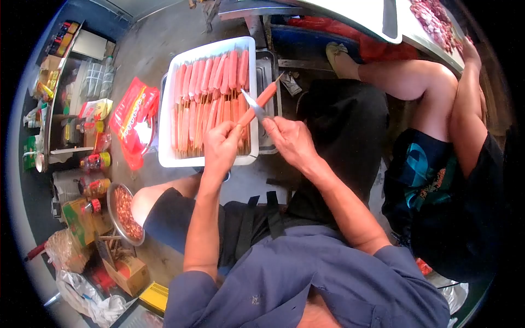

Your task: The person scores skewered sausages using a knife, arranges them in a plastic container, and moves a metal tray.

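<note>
My left hand point(223, 143) is closed around the lower end of a skewered sausage point(266, 96), which slants up to the right with the stick's point showing past its top. A knife point(251, 103) is gripped in my right hand point(290, 141), its blade lying across the sausage; whether it has cut in, I cannot tell. Just beyond and below both hands stands a white tray point(165, 131), holding rows of pink skewered sausages point(206, 76). The knife's handle is mostly hidden by my fingers.
A red plastic package point(131, 117) lies left of the tray. Nearer me is a metal bowl point(128, 214) of reddish-brown pieces. Bottles point(95, 160) and a shelf point(65, 98) line the left wall. At right, another person's hand point(470, 52) is by meat point(435, 22) on a table.
</note>
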